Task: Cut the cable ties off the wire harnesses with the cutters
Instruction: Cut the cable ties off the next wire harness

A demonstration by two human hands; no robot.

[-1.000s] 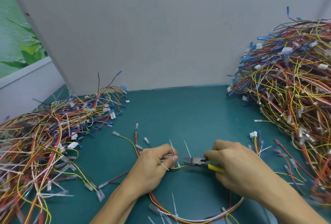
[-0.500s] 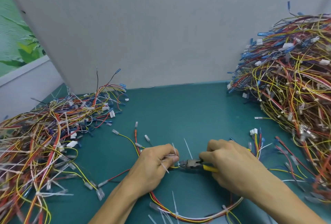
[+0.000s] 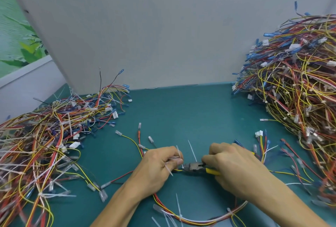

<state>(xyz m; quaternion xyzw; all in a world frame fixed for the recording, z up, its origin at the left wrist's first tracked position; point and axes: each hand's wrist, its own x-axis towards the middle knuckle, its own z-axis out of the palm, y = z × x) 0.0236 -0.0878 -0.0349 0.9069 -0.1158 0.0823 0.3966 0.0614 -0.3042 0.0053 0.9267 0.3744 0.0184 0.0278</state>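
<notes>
at the front of the teal bench, the left hand pinches the wire harness where a white cable tie sticks out below its fingers. the right hand is curled round the yellow-handled cutters, whose nose meets the yellow wire just beside the left fingertips. the jaws look nearly closed, but blur hides whether they bite the tie. for a clean cut, the blades should probably catch only the strap, clear of the insulation, with the bundle held taut. more harnesses are heaped in a right pile and a left pile.
</notes>
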